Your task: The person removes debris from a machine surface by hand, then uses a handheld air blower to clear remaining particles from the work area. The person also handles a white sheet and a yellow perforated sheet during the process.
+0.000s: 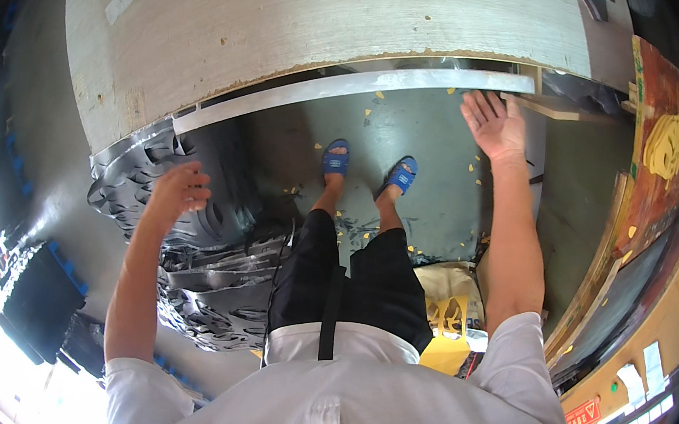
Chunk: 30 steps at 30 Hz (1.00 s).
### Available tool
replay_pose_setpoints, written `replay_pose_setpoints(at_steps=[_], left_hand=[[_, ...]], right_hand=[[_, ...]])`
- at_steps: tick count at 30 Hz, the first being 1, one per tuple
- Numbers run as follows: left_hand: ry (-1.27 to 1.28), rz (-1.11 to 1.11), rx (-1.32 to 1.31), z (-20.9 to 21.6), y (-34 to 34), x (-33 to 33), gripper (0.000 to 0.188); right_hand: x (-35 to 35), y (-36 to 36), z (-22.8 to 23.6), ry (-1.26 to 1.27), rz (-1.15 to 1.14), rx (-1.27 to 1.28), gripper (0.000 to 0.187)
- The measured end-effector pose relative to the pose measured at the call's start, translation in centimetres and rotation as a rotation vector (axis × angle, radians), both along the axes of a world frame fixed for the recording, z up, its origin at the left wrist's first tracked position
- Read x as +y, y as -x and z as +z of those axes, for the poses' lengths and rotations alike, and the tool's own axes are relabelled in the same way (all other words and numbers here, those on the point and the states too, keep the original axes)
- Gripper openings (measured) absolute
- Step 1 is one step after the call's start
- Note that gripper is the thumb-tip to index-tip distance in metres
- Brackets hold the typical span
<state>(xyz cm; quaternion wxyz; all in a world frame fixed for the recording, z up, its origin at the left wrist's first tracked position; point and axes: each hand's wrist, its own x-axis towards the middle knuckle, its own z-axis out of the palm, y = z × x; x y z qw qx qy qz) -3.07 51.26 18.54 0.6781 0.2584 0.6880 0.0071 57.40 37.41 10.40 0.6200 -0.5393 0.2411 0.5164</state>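
Note:
My right hand [496, 128] is turned palm up with its fingers stretched out, just under the right end of a long pale rail [354, 82] below the table's front edge. Nothing lies in its palm; whether the fingertips touch the rail I cannot tell. On the other side, my left hand [180, 194] hangs over a stack of black sheets [214, 173] with cut-out holes. Its fingers are loosely bent and apart, with no object visible in them. The worn wooden table [320, 17] spans the top of the view.
More black cut-out sheets [222, 287] are piled beside my left leg. A yellow and white bag [448, 304] stands by my right leg. To the right, yellow pieces [664, 144] rest on a reddish board [652, 185]. Small yellow scraps dot the floor [281, 134] around my blue sandals.

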Motion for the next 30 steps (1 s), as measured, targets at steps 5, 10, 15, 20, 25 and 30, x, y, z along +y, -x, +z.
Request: replay_pose_setpoints(at_steps=[5,10,15,20,25,30], left_hand=[[-0.087,-0.108,0.082,-0.4,-4.1,-3.7,0.049],[-0.706,-0.64,0.149,2.0,-13.2,-5.4,0.025],[-1.348,-1.134,0.083,2.9,-23.4,-3.8,0.038],[-1.498,-1.716,0.368,-2.9,-26.7,-0.3,0.058],[-1.393,-1.725,0.277,-4.4,-27.5,3.5,0.063],[-1.328,-1.869,0.389,-1.4,-31.3,2.9,0.063]], right_hand=[[0.6,3.6,1.3,-0.112,0.239,-0.126,0.08],[0.6,5.7,4.0,-0.13,0.392,-0.166,0.1],[-4.6,11.1,6.1,-0.174,0.505,-0.126,0.067],[-17.8,21.5,6.2,0.047,0.249,0.09,0.032],[-35.1,26.9,6.5,0.318,-0.073,0.19,0.019],[-47.8,33.0,8.6,0.537,-0.555,0.058,0.018]])
